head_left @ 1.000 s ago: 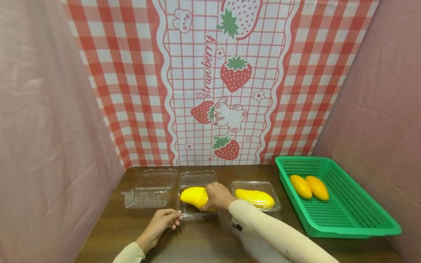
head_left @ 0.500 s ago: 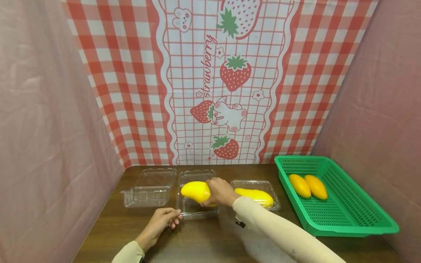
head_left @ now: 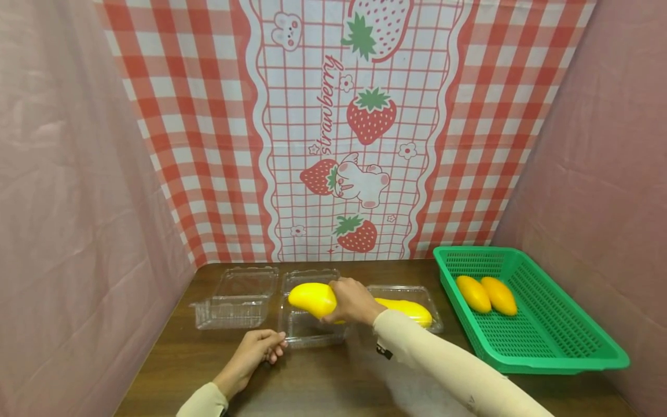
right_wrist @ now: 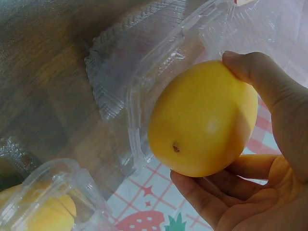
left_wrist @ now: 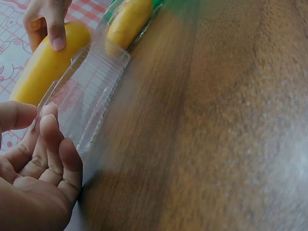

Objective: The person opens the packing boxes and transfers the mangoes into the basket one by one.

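Observation:
My right hand [head_left: 354, 300] grips a yellow mango [head_left: 311, 297] by its right end, thumb and fingers on opposite sides. The mango [right_wrist: 202, 120] is over the middle clear plastic clamshell box [head_left: 312, 341], whose lid is folded back. At that box's front left corner, my left hand [head_left: 258, 351] pinches the rim between thumb and index finger, the other fingers curled loosely below, as the left wrist view shows. To the right, another mango [head_left: 409, 311] lies in a second clamshell box [head_left: 438, 324], partly hidden by my right arm.
A third clamshell box [head_left: 231, 313], lid folded back, stands at the left. On the right, a green plastic basket [head_left: 552, 368] holds two orange-yellow mangoes [head_left: 474, 293]. A checked strawberry cloth [head_left: 208, 174] hangs behind the brown wooden table [head_left: 312, 388].
The mango in my right hand has risen from low in the middle box and shifted slightly right. My left hand stays at the box's corner.

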`<state>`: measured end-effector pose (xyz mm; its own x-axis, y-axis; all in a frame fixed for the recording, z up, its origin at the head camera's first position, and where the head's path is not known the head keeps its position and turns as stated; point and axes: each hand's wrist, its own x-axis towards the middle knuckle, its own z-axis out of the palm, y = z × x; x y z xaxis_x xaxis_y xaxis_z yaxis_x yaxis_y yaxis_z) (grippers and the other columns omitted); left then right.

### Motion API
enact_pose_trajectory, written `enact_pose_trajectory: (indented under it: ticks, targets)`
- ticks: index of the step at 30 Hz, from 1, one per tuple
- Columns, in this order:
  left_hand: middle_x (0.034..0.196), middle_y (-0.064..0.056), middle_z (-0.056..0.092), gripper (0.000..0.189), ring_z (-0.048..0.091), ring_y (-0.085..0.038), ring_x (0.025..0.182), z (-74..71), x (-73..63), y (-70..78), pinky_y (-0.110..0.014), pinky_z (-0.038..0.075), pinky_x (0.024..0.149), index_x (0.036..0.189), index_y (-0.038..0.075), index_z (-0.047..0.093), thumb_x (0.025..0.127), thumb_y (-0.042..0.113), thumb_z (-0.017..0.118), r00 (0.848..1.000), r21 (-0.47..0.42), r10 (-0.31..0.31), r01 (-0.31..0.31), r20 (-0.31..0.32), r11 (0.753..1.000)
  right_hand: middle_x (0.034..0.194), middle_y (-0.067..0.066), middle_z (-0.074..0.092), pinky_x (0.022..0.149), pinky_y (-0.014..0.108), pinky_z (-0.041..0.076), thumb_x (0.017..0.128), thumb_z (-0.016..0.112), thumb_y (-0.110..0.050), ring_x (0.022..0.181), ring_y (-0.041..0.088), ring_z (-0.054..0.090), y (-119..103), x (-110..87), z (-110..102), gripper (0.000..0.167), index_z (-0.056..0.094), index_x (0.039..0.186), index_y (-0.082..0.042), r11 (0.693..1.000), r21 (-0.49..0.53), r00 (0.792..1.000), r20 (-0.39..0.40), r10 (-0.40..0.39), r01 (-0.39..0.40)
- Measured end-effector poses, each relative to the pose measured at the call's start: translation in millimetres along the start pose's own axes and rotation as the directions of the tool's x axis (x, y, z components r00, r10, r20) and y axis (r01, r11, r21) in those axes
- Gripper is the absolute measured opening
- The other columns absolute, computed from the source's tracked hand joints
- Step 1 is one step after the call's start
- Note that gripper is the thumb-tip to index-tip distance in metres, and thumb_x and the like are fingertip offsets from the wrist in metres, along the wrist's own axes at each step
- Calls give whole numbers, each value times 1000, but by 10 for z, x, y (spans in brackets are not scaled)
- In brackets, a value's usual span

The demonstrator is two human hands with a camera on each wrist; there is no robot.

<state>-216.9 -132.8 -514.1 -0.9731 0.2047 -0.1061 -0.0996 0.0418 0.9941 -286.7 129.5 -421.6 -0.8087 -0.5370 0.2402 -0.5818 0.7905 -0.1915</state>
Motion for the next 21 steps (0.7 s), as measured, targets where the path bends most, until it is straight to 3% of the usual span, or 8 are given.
enact_pose_trajectory:
  ticks: [9, 21]
  targets:
    - [79, -4, 66, 32, 55, -9, 65, -6, 5, -3, -20, 50, 59, 100, -8, 70, 102, 24, 66, 1000, 6, 8, -8, -2, 1000, 81, 3, 62, 67, 37, 54, 65, 95, -44, 72, 19, 56, 21, 0, -74, 62, 68, 102, -3, 999, -20, 999, -42, -28, 27]
    - [81, -5, 67, 30, 56, -9, 66, -8, 15, -35, -20, 51, 61, 99, -8, 70, 101, 23, 66, 1000, 1, 3, -3, 5, 1000, 86, 3, 64, 70, 37, 53, 65, 95, -46, 75, 19, 57, 103, -26, -147, 65, 70, 107, -2, 1000, 7, 999, -33, 13, -13]
